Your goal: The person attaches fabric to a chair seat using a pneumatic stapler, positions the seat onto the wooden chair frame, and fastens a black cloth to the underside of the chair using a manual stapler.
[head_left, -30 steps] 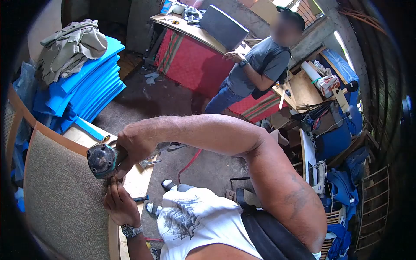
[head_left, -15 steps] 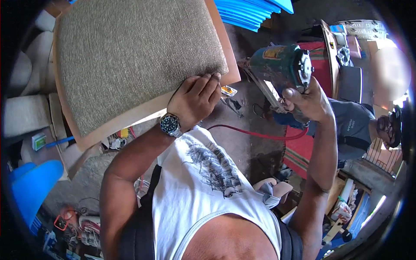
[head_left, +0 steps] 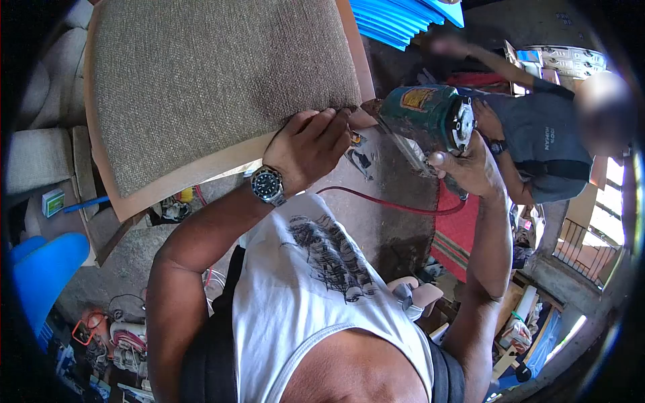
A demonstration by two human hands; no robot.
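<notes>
A brown woven fabric (head_left: 215, 80) covers a panel with a wooden border (head_left: 195, 176) at the upper left. My left hand (head_left: 310, 149), with a watch on its wrist, lies at the fabric's lower right corner, its bent fingers pressed together on the fabric edge. In my right hand (head_left: 470, 168) is a green air stapler (head_left: 430, 117), gripped by its handle. The stapler's nose is at the panel's corner, just right of my left fingertips; whether it touches is unclear.
Behind the stapler a person in a grey shirt (head_left: 547, 138) has an arm stretched out. Blue foam sheets (head_left: 403, 20) are stacked at the top. A red hose (head_left: 390, 208) curves below the stapler. Grey cushions (head_left: 40, 161) stand at the left.
Since half a second ago, the stapler has moved left to the panel's corner. My left hand stays on the fabric edge. The other person has moved up and stretched out an arm.
</notes>
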